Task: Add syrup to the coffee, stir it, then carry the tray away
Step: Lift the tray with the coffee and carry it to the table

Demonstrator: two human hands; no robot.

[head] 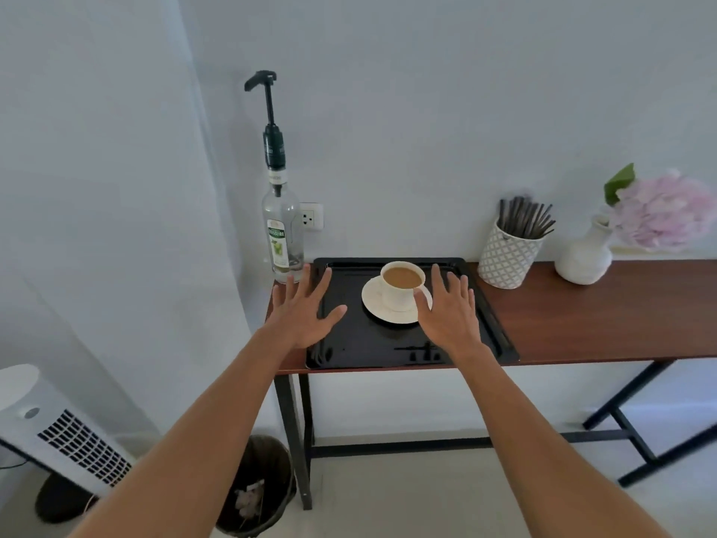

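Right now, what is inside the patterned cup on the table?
The patterned cup holds a bunch of dark stirring sticks; their upper ends stick out above the rim. Their lower parts and the cup's bottom are hidden by its wall.

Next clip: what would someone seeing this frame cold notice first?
Two bare hands, left hand and right hand, spread open over a black tray at the table's left end. Between them a white cup of milky coffee sits on a saucer. Left of the tray, a tall syrup bottle with a pump stands against the wall.
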